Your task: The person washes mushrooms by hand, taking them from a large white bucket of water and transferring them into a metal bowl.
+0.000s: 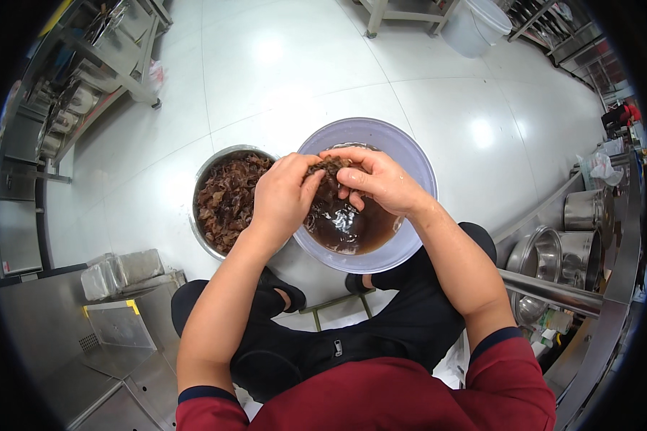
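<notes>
A clump of wet, dark brown leafy pieces point(330, 166), which look like wood ear fungus, is held between my two hands. My left hand point(287, 188) has its fingers and thumb around the clump's left side. From the right, my right hand point(380, 180) grips it with thumb and curled fingers. Both hands are over a pale purple plastic basin point(418, 215) that holds brown water point(350, 231). Close by on the left, partly behind my left hand, a round steel bowl point(197, 215) is filled with similar brown pieces point(231, 199).
Steel racks with pots point(81, 99) stand at upper left. On the right, a steel shelf carries pots and bowls point(534, 258). A white lidded bucket point(472, 32) stands at the top right. Wrapped blocks point(121, 272) rest on steel equipment at lower left.
</notes>
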Tool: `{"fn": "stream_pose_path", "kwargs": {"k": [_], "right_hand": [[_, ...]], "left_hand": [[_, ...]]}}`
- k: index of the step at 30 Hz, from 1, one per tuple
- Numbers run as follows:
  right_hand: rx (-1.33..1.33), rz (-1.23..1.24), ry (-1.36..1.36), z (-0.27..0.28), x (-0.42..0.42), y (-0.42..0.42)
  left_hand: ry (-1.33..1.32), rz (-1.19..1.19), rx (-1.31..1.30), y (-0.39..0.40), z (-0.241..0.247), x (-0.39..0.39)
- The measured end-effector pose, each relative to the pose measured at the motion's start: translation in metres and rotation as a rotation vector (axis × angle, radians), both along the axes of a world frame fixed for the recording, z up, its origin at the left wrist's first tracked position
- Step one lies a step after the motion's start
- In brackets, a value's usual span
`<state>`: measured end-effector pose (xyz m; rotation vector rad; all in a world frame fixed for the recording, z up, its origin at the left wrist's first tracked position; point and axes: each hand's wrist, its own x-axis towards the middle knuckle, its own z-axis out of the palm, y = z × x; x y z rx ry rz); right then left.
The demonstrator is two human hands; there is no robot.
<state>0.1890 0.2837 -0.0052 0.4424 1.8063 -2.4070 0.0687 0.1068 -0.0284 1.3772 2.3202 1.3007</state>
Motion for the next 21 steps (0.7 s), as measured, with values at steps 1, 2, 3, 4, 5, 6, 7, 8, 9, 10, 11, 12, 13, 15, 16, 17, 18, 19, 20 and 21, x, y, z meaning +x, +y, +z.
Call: {"fn": "stream_pose_path", "kwargs": {"k": [1, 2, 3, 4, 5, 6, 7, 8, 9, 10, 11, 12, 13, 15, 16, 17, 18, 19, 20, 21], "right_hand": [[0.098, -0.001, 0.004, -0.001, -0.001, 0.000], [0.195, -0.001, 0.007, -0.001, -0.002, -0.002], [0.292, -0.001, 0.011, -0.001, -0.004, -0.003], [0.327, -0.089, -0.015, 0.001, -0.004, -0.009], [0.285, -0.137, -0.014, -0.003, -0.004, -0.012], [0.230, -0.199, 0.027, -0.008, -0.004, -0.017], [0.174, -0.261, 0.068, -0.013, -0.004, -0.021], [0.093, -0.309, 0.066, -0.015, -0.005, -0.025], [0.013, -0.356, 0.063, -0.016, -0.005, -0.028], [-0.068, -0.404, 0.061, -0.018, -0.006, -0.029], [-0.141, -0.392, 0.069, -0.022, -0.005, -0.028], [-0.213, -0.381, 0.078, -0.028, -0.005, -0.025], [-0.285, -0.369, 0.086, -0.032, -0.004, -0.023], [-0.365, -0.351, 0.132, -0.033, -0.005, -0.024], [-0.377, -0.333, 0.146, -0.032, -0.006, -0.025], [-0.391, -0.315, 0.159, -0.030, -0.006, -0.025], [-0.395, -0.315, 0.151, -0.027, -0.005, -0.026], [-0.266, -0.306, 0.124, -0.022, -0.004, -0.027], [-0.133, -0.300, 0.098, -0.017, -0.002, -0.025], [0.000, -0.293, 0.071, -0.014, -0.001, -0.023]], "left_hand": [[0.202, -0.027, 0.017, 0.001, 0.004, 0.001], [0.211, -0.020, 0.029, 0.002, 0.008, 0.006], [0.190, 0.007, 0.036, 0.003, 0.007, 0.009], [0.169, 0.034, 0.043, 0.004, 0.005, 0.012], [0.149, 0.061, 0.049, 0.004, 0.003, 0.015], [0.080, 0.098, 0.056, 0.006, 0.000, 0.016], [-0.135, 0.144, 0.083, 0.007, -0.001, 0.018], [-0.351, 0.186, 0.112, 0.009, -0.001, 0.020], [-0.566, 0.227, 0.140, 0.010, -0.002, 0.021], [-0.675, 0.210, 0.147, 0.008, -0.007, 0.018], [-0.694, 0.200, 0.171, 0.009, -0.008, 0.017], [-0.713, 0.189, 0.195, 0.010, -0.008, 0.016], [-0.732, 0.178, 0.220, 0.011, -0.010, 0.014], [-0.603, 0.107, 0.230, 0.010, -0.023, 0.006], [-0.575, 0.087, 0.269, 0.010, -0.030, 0.005], [-0.638, 0.074, 0.272, 0.009, -0.027, 0.006], [-0.700, 0.062, 0.276, 0.009, -0.023, 0.006], [-0.853, 0.056, 0.244, 0.006, -0.019, 0.008], [-1.005, 0.044, 0.211, 0.006, -0.014, 0.010], [-1.044, 0.010, 0.218, 0.006, -0.012, 0.011]]}}
